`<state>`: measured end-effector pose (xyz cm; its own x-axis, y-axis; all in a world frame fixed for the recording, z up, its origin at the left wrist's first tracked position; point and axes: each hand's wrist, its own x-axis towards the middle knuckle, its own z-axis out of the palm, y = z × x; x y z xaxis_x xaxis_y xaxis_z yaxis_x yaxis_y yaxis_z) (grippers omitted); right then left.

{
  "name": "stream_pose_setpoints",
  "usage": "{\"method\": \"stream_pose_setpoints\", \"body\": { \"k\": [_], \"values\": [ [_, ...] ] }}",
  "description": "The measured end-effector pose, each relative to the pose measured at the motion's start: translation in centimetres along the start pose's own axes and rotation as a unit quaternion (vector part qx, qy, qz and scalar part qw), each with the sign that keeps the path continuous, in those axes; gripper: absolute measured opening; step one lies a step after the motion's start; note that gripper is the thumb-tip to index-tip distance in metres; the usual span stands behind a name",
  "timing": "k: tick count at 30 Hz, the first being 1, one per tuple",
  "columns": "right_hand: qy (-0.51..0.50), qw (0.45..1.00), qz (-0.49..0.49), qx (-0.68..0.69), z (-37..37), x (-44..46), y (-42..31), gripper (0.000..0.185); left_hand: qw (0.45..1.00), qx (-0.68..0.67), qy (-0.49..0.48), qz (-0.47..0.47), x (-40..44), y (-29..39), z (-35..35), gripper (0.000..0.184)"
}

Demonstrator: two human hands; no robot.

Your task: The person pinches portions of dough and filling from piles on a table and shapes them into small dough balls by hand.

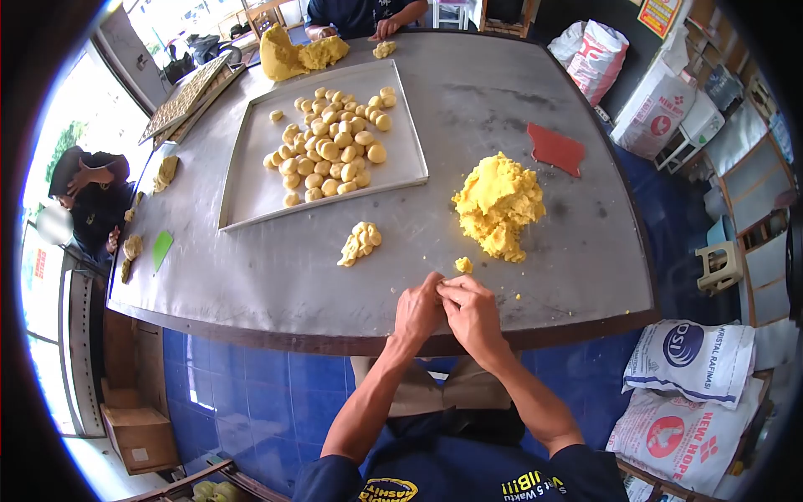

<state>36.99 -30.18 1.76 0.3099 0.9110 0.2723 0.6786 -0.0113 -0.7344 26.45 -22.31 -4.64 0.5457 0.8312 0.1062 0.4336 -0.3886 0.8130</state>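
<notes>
1. Blue floor tiles (251,402) are seen around a metal-topped table (585,268); printed sacks (687,360) are stacked at the lower right, and a plastic stool (718,266) is placed above them.
2. Both of the wearer's hands are brought together at the near edge of the table. The left hand (418,308) and the right hand (471,311) are met at the fingertips, fingers bent inward. Whether anything is pinched between them cannot be told; the view is blocked by the fingers.
3. Just beyond the fingertips, a small yellow piece (463,264) is noted on the metal.
4. Behind it, toward the right, a crumbly yellow mound (499,205) is heaped directly on the table, with a red scraper (554,149) laid flat near it.
5. Left of the mound, a pale dough lump (360,243) is set down, apart from the hands.
6. Farther off, a shallow tray (251,192) is partly filled with rounded dough balls (330,138), mostly clustered.
7. At the far edge, a large yellow mass (280,57) is placed near a co-worker's hands (386,28).
8. On the left side, a green scraper (162,249) is laid near further dough pieces (132,247); another person (94,201) is observed beside that edge.
</notes>
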Motion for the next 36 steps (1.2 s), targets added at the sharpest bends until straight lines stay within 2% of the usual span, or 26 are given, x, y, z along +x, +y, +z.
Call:
{"method": "stream_pose_setpoints", "body": {
  "k": [2,5,6,7,9,10,12,15,18,19,21,23,24,27,28,30,32,34,35,36],
  "values": [
    [0.017,0.994,-0.053,-0.099,0.2,-0.3,-0.5,0.021,0.999,-0.015,-0.021,0.02,0.2,-0.1,-0.1,0.032],
    [0.031,0.994,-0.093,-0.049,0.3,-0.4,-0.1,0.024,0.994,-0.111,-0.002,0.025,0.4,1.5,-1.6,0.029],
    [-0.01,0.998,-0.062,0.017,-0.5,0.1,0.5,0.032,0.994,-0.102,-0.035,0.01,0.4,1.2,-1.8,0.026],
    [-0.018,0.996,0.024,0.079,-1.3,0.8,-0.1,0.04,0.993,-0.112,-0.036,0.018,0.3,0.9,-1.7,0.026],
    [-0.038,0.997,0.043,0.048,-2.2,1.9,0.1,0.049,0.99,-0.132,-0.038,0.038,0.5,0.0,-1.5,0.027],
    [-0.059,0.995,0.057,0.059,-2.1,2.2,1.0,0.05,0.988,-0.144,-0.045,0.019,0.4,0.4,-1.7,0.029],
    [-0.099,0.988,0.089,0.08,-1.2,2.8,3.0,0.053,0.989,-0.129,-0.033,0.059,0.3,0.6,-1.4,0.03],
    [-0.078,0.991,0.094,0.05,-0.7,3.2,3.6,0.053,0.99,-0.118,-0.022,0.074,0.4,1.0,-1.2,0.029],
    [-0.036,0.999,0.001,0.027,-2.3,3.2,2.9,0.047,0.996,-0.083,0.003,0.03,0.5,2.2,-1.6,0.026],
    [0.033,0.999,-0.033,-0.022,-3.3,3.9,3.7,0.04,0.998,-0.068,0.015,0.006,0.4,2.5,-1.7,0.026],
    [0.125,0.963,-0.041,-0.234,-5.9,5.3,4.7,0.034,0.996,-0.07,0.059,-0.001,0.7,1.6,-1.7,0.024],
    [0.082,0.982,-0.001,-0.173,-6.5,5.4,7.7,0.032,0.991,-0.105,0.084,0.027,1.2,0.7,-1.5,0.027],
    [0.063,0.988,0.016,-0.143,-6.8,5.7,8.1,0.031,0.985,-0.147,0.08,0.04,1.6,0.7,-1.6,0.037],
    [0.071,0.987,0.018,-0.145,-6.6,3.6,7.7,0.031,0.959,-0.25,0.02,-0.13,1.5,1.0,-2.6,0.043],
    [0.086,0.985,0.007,-0.15,-6.2,2.7,7.9,0.031,0.948,-0.3,0.001,-0.111,1.7,-0.7,-2.8,0.042],
    [0.126,0.974,-0.015,-0.188,-5.0,0.4,8.6,0.031,0.951,-0.291,-0.004,-0.104,1.2,-2.7,-3.6,0.037],
    [0.153,0.967,-0.024,-0.204,-4.0,-1.2,9.8,0.029,0.939,-0.322,-0.014,-0.12,0.9,-0.8,-4.3,0.028],
    [0.165,0.971,0.007,-0.172,-4.5,-0.4,9.4,0.027,0.988,-0.15,-0.026,0.023,0.2,0.2,-4.9,0.025],
    [0.171,0.973,0.02,-0.156,-4.5,0.1,9.1,0.025,0.993,-0.062,-0.03,0.097,-0.1,0.4,-5.1,0.024],
    [0.172,0.967,0.02,-0.185,-3.8,0.5,9.1,0.03,0.993,-0.084,-0.082,0.026,-0.3,0.1,-5.0,0.02]
  ]
}}
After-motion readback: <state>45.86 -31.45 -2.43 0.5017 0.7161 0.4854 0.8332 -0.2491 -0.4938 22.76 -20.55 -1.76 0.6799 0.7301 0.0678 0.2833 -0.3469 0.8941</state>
